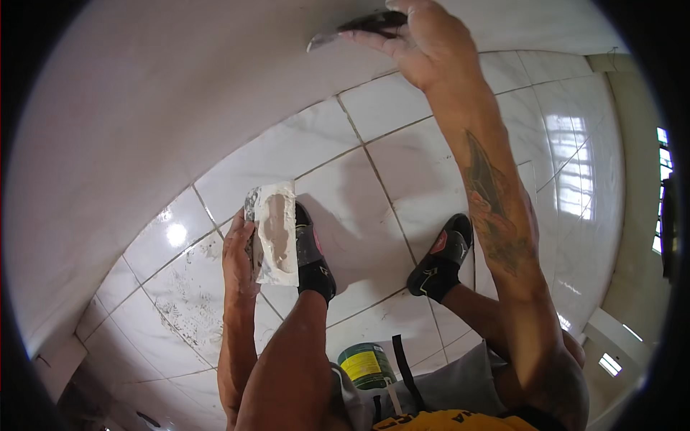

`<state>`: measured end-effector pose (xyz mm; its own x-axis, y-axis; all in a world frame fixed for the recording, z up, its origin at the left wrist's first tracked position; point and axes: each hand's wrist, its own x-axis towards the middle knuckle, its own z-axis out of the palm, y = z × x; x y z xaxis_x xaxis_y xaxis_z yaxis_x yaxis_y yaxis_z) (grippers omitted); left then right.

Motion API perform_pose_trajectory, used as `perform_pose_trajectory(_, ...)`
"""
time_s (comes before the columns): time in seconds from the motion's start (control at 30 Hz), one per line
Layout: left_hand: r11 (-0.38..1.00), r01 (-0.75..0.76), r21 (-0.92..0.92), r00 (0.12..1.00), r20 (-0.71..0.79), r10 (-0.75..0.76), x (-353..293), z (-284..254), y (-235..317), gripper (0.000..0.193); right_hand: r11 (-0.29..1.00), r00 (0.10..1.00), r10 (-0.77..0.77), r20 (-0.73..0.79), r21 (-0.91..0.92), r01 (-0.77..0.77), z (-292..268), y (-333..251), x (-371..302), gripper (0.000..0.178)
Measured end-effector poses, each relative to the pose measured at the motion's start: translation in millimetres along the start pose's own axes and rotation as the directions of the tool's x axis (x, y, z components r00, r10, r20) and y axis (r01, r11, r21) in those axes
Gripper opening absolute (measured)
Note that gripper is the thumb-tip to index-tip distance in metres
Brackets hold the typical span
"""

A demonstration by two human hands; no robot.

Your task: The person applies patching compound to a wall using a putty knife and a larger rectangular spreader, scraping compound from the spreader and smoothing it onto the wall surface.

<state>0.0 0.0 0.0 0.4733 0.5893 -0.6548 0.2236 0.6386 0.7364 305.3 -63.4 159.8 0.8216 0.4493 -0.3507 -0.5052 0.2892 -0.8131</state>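
My left hand (236, 251) grips the edge of a flat rectangular plate (251, 205) on the left side, above my left foot. White putty (277, 230) covers its face, with a scooped hollow down the middle. At the top, my right hand (424, 47) is closed around a wide putty knife (370, 25) with a dark upper part. The knife's pale blade edge lies at or close to the white wall (215, 79); whether it touches, I cannot tell. My right arm is stretched out over the floor.
Glossy white tiles (381, 194) cover the floor up to the curved-looking wall base. Smears and crumbs (194, 294) dirty the tiles at left. A green tub with a yellow label (363, 365) stands between my legs. My feet wear dark slip-on shoes (442, 255). A window (663, 190) is at far right.
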Motion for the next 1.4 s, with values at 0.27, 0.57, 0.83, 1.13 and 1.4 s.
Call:
perform_pose_trajectory(0.27, 0.991, -0.010, -0.134, 0.985, 0.169, 0.032, -3.6, 6.0, 8.6, 0.049, 0.994, 0.996, 0.060, -0.071, -0.090, -0.066, -82.4, 80.6, -6.8, 0.029)
perform_pose_trajectory(0.57, 0.997, -0.003, -0.083, 0.999, 0.041, 0.007, -6.9, -10.4, 4.3, 0.050, 0.959, 0.941, 0.265, -0.211, -0.046, -0.280, -127.3, 214.1, 49.6, 0.031)
perform_pose_trajectory(0.83, 0.991, -0.006, -0.136, 0.995, 0.094, 0.019, -8.2, 1.6, -1.0, 0.051, 0.954, 0.936, 0.285, -0.207, 0.158, -0.256, -93.6, 180.7, 65.8, 0.028)
perform_pose_trajectory(1.13, 0.989, 0.016, -0.147, 0.998, 0.062, -0.007, -7.0, -1.4, -5.4, 0.052, 0.996, 0.996, 0.064, -0.064, 0.067, -0.059, -22.2, 76.0, 28.1, 0.024)
perform_pose_trajectory(1.4, 0.992, -0.004, -0.126, 1.000, 0.022, 0.007, -13.0, 12.7, 5.4, 0.050, 0.989, 0.984, -0.104, 0.142, -0.093, 0.118, 53.2, -28.5, -47.3, 0.029)
